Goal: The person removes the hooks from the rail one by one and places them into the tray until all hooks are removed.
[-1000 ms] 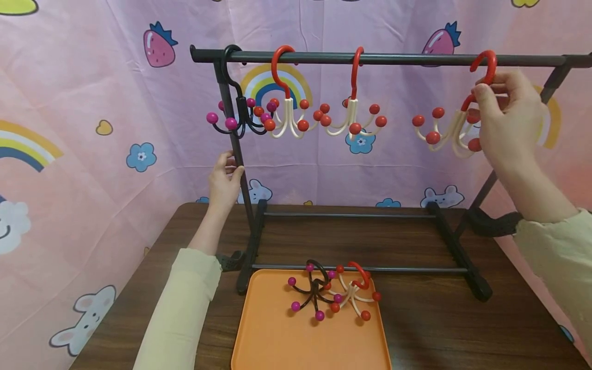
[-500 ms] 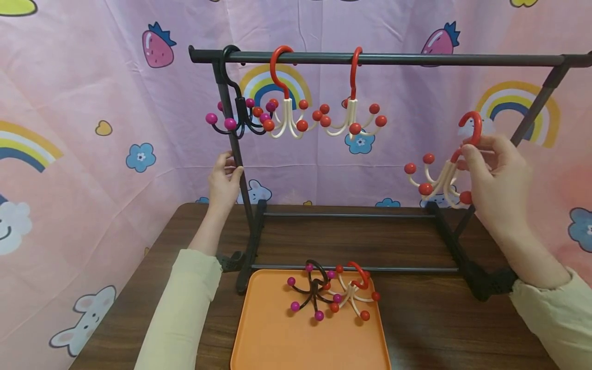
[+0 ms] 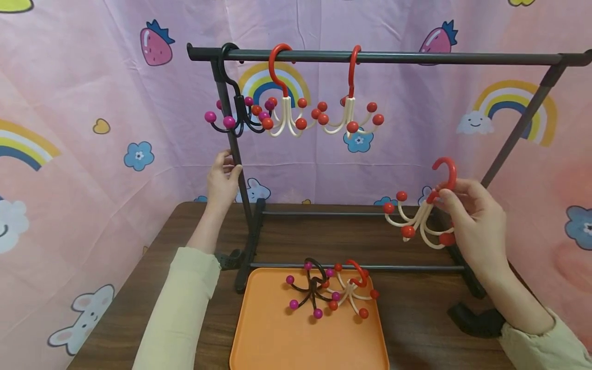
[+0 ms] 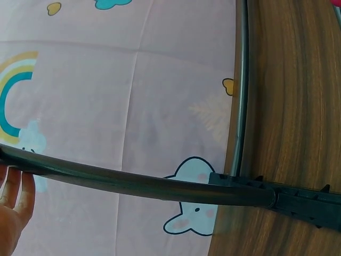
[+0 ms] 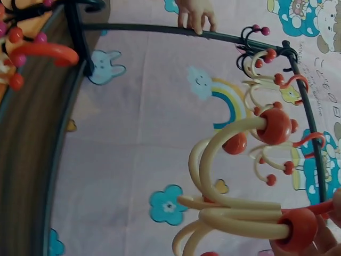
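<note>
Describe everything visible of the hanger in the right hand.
The hanger has a red hook, cream curved arms and red ball tips, all plastic-looking. The right hand pinches it below the hook's bend. It tilts in mid-air, hook toward the upper right in the head view, apart from and below the black top bar.

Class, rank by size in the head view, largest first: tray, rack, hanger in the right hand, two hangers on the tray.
1. Black rack
2. Orange tray, cut off below
3. Hanger in the right hand
4. Black hanger and red-hooked hanger on the tray: too alike to rank
</note>
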Demonstrator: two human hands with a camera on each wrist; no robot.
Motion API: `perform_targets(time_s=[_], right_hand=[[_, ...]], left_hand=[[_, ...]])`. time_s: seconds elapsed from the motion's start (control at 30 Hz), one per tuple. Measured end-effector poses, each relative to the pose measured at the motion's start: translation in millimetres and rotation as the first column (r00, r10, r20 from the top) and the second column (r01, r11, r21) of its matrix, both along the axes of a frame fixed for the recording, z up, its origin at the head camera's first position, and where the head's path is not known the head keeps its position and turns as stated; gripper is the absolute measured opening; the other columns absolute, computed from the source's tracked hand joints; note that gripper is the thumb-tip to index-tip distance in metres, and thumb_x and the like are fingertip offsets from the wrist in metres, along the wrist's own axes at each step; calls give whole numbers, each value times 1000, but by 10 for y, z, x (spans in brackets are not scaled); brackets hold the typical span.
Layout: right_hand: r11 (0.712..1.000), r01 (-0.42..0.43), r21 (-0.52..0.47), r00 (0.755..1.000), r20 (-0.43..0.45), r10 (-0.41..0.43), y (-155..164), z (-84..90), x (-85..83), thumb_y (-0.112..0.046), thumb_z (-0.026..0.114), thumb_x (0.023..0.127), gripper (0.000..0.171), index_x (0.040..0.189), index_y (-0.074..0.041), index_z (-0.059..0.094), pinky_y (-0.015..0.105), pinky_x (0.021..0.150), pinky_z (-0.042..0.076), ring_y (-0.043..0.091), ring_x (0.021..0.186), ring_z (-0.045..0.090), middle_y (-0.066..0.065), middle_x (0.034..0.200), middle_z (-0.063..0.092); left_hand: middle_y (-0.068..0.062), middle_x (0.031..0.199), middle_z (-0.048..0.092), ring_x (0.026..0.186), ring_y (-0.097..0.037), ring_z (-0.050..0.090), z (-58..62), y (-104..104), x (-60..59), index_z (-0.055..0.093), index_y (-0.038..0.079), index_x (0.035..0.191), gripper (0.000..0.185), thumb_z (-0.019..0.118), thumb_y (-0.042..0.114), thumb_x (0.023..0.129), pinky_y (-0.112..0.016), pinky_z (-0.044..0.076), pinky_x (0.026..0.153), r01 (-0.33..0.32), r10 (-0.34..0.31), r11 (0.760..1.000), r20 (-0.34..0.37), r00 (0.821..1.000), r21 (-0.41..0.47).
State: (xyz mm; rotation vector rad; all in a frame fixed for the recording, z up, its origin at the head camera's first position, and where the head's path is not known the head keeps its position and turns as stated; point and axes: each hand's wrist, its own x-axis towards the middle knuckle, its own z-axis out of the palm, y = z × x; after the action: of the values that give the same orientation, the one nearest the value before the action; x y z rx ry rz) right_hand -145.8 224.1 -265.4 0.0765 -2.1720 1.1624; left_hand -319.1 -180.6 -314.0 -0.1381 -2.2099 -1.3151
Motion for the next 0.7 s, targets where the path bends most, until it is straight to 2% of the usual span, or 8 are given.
perform_targets(time_s=[0.17, 0.3, 0.4, 0.53, 0.7], right_hand=[[990, -139, 8, 990, -22, 139, -61, -214, 37, -11, 57, 89, 20, 106, -1, 58, 7, 77, 46, -3, 83, 63, -14, 90, 64], [976, -216, 32, 976, -28, 217, -135, -374, 92, -6, 56, 89, 18, 107, -4, 59, 8, 81, 45, 1, 87, 63, -6, 92, 67], [956, -290, 44, 955, -46, 292, -187, -455, 135, 0, 56, 87, 21, 107, -5, 59, 10, 82, 45, 3, 88, 64, 0, 94, 68], [911, -411, 38, 910, -38, 413, -249, -542, 191, 6, 56, 85, 23, 106, -3, 59, 14, 81, 48, 7, 89, 64, 7, 98, 66], [872, -486, 61, 874, 21, 486, -317, -657, 261, 6, 57, 84, 23, 103, -8, 60, 15, 78, 50, 8, 90, 64, 4, 99, 64]], left_hand=[[-17, 113, 54, 105, -30, 56, 5, -3, -1, 45, 12, 128, 38, 53, 16, 91, -42, 46, 93, -4, 4, 1000, 6, 1000, 2], [-16, 112, 55, 104, -29, 57, 11, 5, 5, 46, 11, 127, 37, 54, 15, 91, -41, 47, 92, -9, 9, 1000, -2, 1000, 2], [-16, 111, 55, 103, -28, 57, 13, 12, 11, 46, 11, 126, 37, 54, 14, 91, -40, 47, 92, -7, 7, 1000, -10, 1000, 5], [-16, 111, 55, 103, -28, 57, 13, 12, 12, 46, 11, 127, 37, 54, 15, 91, -40, 47, 93, -5, 5, 1000, -6, 1000, 6], [-16, 112, 54, 105, -28, 56, 9, 8, 4, 45, 12, 128, 38, 53, 16, 91, -40, 46, 94, -3, 3, 1000, 6, 1000, 14]])
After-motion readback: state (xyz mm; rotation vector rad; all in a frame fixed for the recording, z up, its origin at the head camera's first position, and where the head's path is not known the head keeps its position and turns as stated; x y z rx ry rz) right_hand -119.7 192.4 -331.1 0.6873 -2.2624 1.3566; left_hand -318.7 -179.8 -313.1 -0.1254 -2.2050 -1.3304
